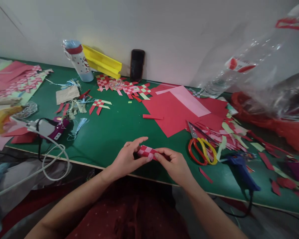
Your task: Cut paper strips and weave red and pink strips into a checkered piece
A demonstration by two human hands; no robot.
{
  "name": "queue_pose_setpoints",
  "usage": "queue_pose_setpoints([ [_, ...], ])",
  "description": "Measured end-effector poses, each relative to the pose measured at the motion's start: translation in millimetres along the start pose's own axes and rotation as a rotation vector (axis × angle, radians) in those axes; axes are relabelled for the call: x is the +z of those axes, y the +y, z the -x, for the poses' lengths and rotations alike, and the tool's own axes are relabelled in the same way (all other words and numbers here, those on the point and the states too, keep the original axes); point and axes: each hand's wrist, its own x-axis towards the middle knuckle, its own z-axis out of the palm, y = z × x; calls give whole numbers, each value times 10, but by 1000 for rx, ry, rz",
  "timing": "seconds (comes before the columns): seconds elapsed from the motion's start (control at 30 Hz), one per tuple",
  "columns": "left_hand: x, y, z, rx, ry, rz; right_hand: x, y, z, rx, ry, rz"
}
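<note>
Between my two hands, near the table's front edge, is a small woven paper piece (147, 151) in a red and pink check. My left hand (127, 156) grips its left end, thumb along the near side and index finger stretched out above. My right hand (173, 162) pinches the right end between thumb and fingers. Part of the piece is hidden behind the fingers. Beyond the hands a single red paper strip (153, 117) lies on the green table (114, 132). Scissors (201, 146) with red and yellow handles rest to the right.
Red paper sheets (174, 109) lie ahead, under a pink strip (189, 99). A blue glue gun (244, 172) and paper scraps are at right, a yellow glue gun (2, 116) and white cable (54, 146) at left. A bottle (79, 61) and phone (137, 64) stand by the wall.
</note>
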Motion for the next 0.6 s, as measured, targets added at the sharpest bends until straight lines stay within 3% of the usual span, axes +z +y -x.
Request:
queue_pose_setpoints([
  [0.23, 61, -4, -58, -58, 30, -31, -22, -48, -19, 22, 1, -9],
  [0.6, 16, 26, -146, -36, 25, -47, -40, 1, -91, 11, 35, -59],
])
